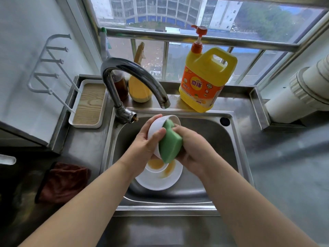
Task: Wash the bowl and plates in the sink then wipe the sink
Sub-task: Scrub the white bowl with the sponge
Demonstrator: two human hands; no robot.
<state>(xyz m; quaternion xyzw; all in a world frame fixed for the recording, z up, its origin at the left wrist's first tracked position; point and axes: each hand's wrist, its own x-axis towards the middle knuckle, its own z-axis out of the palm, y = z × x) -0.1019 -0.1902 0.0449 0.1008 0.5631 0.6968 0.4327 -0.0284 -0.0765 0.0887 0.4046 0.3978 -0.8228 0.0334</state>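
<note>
Bowl (156,125) gripped by left fingers (158,133); right fingers (178,130) press sponge (170,143) inside.

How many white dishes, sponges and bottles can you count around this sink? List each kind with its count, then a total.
White dishes: 3, a bowl in the hands, plus a small plate on a large plate
Sponges: 1, a green sponge
Bottles: 3, a soap jug, a yellow bottle, a brown bottle
Total: 7

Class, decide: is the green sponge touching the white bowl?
Touching. The head view shows the sponge in the right hand pressed into the bowl, which the left hand holds.
</note>
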